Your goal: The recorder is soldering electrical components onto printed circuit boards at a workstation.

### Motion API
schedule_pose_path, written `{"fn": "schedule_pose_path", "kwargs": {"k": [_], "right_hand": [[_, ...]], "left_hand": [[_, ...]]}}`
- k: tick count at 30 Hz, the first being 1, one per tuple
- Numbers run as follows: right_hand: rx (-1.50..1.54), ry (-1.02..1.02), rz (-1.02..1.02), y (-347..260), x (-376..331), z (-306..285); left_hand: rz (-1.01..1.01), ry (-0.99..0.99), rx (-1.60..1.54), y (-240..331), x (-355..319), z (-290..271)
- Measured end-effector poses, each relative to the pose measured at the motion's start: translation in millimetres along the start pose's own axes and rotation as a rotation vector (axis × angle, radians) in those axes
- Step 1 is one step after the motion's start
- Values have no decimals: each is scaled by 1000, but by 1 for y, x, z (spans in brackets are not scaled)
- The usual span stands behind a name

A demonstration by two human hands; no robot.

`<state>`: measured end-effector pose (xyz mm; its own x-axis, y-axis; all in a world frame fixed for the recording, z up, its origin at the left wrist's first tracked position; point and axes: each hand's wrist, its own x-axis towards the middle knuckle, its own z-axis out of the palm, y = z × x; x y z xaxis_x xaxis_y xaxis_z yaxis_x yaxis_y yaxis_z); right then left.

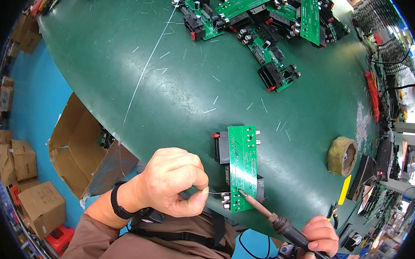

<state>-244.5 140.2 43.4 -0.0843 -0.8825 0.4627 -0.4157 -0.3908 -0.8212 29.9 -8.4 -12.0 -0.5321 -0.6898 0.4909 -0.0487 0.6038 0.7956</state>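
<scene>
The green circuit board [243, 165] lay on the near part of the table, solder side up: thin flat rectangle, glossy, strong glare mid-board. Black plastic blocks and shiny metal connectors stuck out from under its edges.

Left hand [175, 182]: thumb and index finger pinched a thin grey wire [215, 192], other fingers curled in. Wire ran to the board's left edge, by the metal connectors. Black band on that wrist.

Right hand [318, 240]: fingers wrapped round the smooth black handle of a soldering iron [280, 224]. Brownish metal barrel tapered to a point over the near end of the board; couldn't tell if the tip touched.

Table [180, 113]: smooth dull-green sheet, scuffed, bits of straight wire clippings [209, 110] scattered. Long pale strand [147, 64] ran from the far edge down toward the left.

Right side: squat tape roll [342, 156], worn yellowish outside; flat yellow strip [344, 189] near it.

Far side: heap of boards [253, 4], green with black blocks, one board [273, 62] at its near edge, component side up.

Left, off the table: open cardboard box [80, 145], creased flaps, above a blue floor [42, 119].
</scene>
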Motion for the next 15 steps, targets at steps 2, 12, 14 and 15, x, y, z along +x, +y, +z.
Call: {"fn": "schedule_pose_path", "kwargs": {"k": [2, 12, 14, 15], "right_hand": [[20, -24, 17, -1, 11, -7], [28, -321, -29, 1, 43, -17], [12, -322, -24, 1, 43, -16], [12, -323, -24, 1, 43, -15]], "left_hand": [[-6, -1, 4, 0, 0, -1], [-21, -32, -55, -2, 5, -3], [-18, -32, -57, -2, 5, -2], [-18, -32, -56, -2, 5, -2]]}}
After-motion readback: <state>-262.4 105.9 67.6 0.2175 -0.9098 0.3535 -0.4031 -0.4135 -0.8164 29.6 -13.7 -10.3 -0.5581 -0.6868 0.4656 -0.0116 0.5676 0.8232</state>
